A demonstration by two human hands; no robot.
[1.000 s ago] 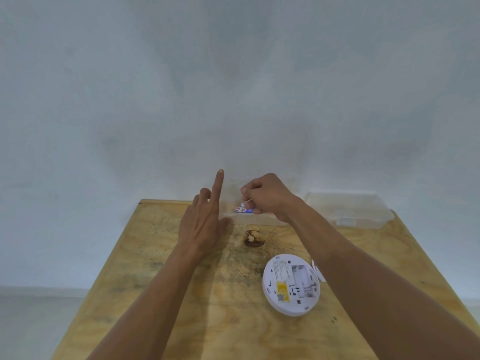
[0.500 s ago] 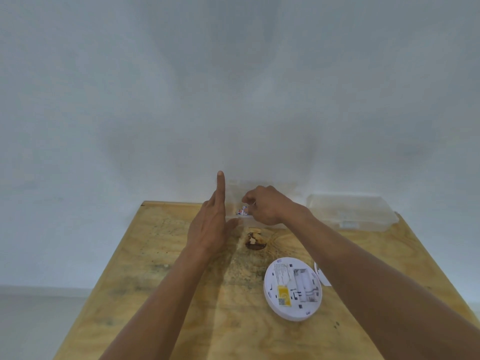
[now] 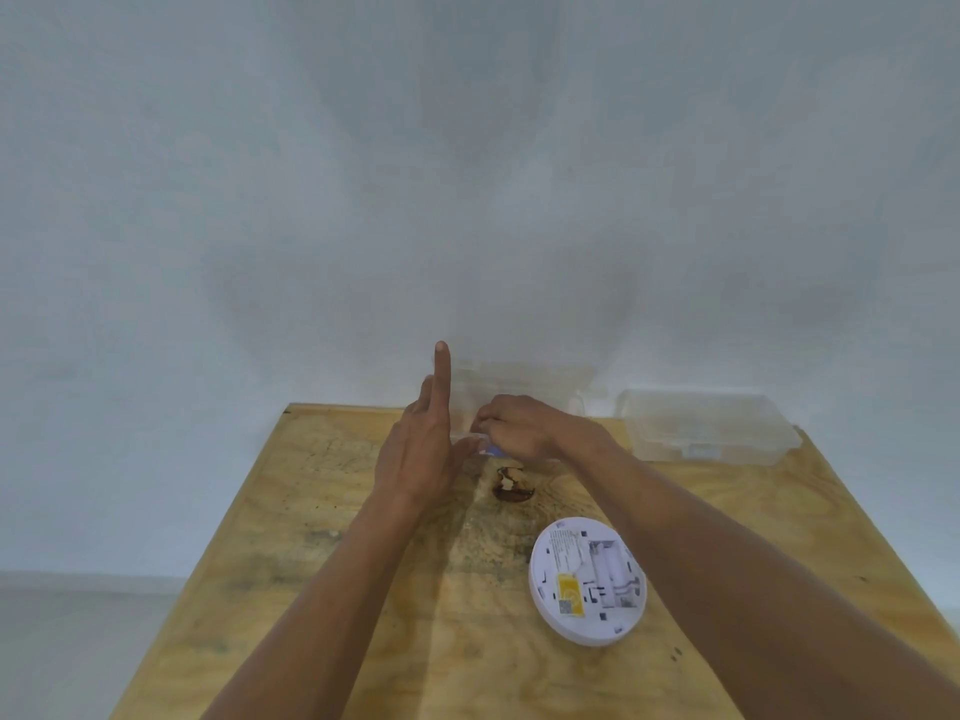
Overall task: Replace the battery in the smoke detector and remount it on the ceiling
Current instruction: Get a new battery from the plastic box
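Plywood table [image 3: 322, 589] carried the white smoke detector [image 3: 587, 584], back up, near the right forearm. Right hand [image 3: 519, 426] fingers pinched a small blue-and-white packet [image 3: 491, 450]; left hand [image 3: 421, 454] fingers were spread, forefinger raised.

Soft even daylight, faint shadows on the wall [image 3: 467, 226], slight blur, wide-angle bending at edges

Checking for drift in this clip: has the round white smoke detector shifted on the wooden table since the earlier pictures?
No. The round white smoke detector lies the same way below and right of the dark knot in the wooden table.
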